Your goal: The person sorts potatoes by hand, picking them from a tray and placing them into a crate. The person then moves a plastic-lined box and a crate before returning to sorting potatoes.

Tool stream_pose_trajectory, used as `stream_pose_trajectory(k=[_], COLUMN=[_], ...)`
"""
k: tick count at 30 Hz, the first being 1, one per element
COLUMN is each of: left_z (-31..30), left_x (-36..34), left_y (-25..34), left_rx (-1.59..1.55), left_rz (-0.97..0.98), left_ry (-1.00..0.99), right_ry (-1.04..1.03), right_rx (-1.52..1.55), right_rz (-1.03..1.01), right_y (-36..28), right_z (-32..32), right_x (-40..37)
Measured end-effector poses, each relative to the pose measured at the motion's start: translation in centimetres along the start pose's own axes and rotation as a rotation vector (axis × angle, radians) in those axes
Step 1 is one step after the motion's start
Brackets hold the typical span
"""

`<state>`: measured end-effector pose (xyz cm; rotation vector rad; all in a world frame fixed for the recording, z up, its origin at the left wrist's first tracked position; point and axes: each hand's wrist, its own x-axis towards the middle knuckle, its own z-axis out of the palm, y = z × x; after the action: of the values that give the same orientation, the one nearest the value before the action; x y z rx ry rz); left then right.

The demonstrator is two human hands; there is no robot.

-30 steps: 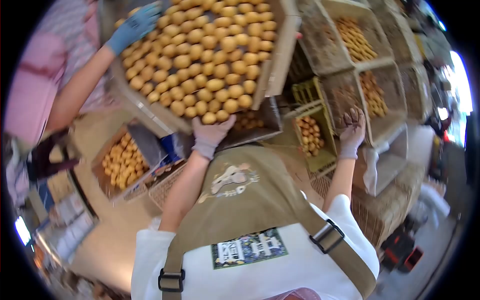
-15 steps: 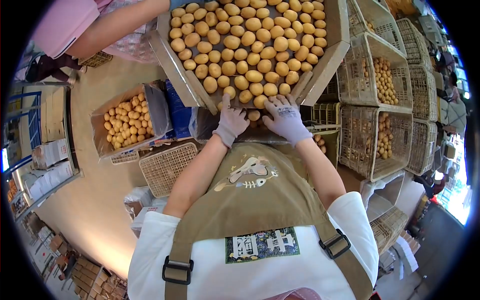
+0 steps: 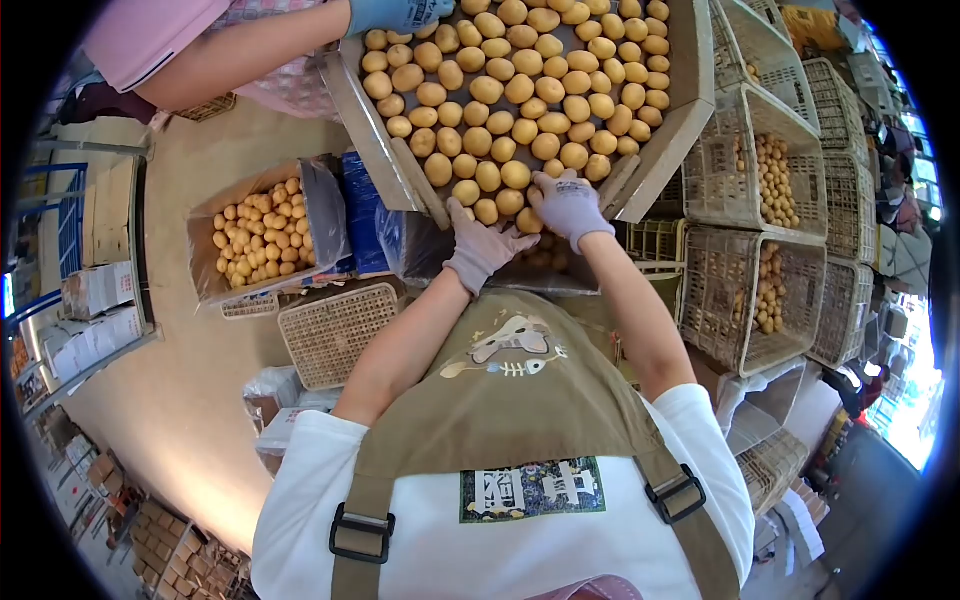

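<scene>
Many round yellow-brown potatoes [image 3: 525,90] lie on a sorting tray [image 3: 665,150] with raised edges. At its narrow front opening, my left hand [image 3: 482,245] wears a pale glove, its fingers apart beside the nearest potatoes. My right hand [image 3: 573,208], gloved as well, rests at the opening's right side with fingers bent around the front potatoes; whether it grips one is hard to tell. Below the opening, between my hands and the apron [image 3: 510,350], a lined box [image 3: 418,248] holds more potatoes, partly hidden by my hands.
Another person's blue-gloved hand [image 3: 398,12] reaches over the tray's upper left. A lined box of potatoes [image 3: 262,235] stands left, above an upturned plastic crate [image 3: 338,335]. Stacked crates [image 3: 715,295], some holding potatoes, line the right side.
My right hand has moved slightly inward and its fingers have curled. My left hand has shifted a little right and down. The other person's blue glove has come further into view.
</scene>
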<state>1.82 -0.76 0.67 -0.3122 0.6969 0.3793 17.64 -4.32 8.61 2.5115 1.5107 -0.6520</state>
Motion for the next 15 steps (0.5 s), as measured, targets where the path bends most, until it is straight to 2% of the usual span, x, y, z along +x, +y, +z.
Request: stream_pose_trajectory(k=[4,7,9,11,13,15], left_z=[-0.1,0.3,-0.5,0.2,0.4,-0.1], left_x=[-0.7,-0.9,-0.4,-0.8,-1.0,-0.7], left_y=[0.4,0.6,0.7,0.7,0.5,0.4], left_rx=[-0.013,-0.010,0.026,-0.009,-0.025,-0.009], left_rz=[-0.043,-0.042,-0.028,-0.035,-0.040,-0.043], left_ry=[-0.059,-0.087,-0.144,-0.107,-0.087,-0.106], right_ry=[0.169,0.515,0.739,0.779,0.410,0.240], right_rx=[0.275,0.482,0.466,0.485,0.385,0.070], right_rz=[-0.032,-0.286,-0.327,-0.145,0.278,0.524], right_y=[0.6,1.2,2.9,6.9,11.8,12.8], right_z=[0.6,-1.1,-1.4,2.0,6.0,7.3], right_x=[-1.5,-6.5,-11.1,-15.4,-18.9,-21.0])
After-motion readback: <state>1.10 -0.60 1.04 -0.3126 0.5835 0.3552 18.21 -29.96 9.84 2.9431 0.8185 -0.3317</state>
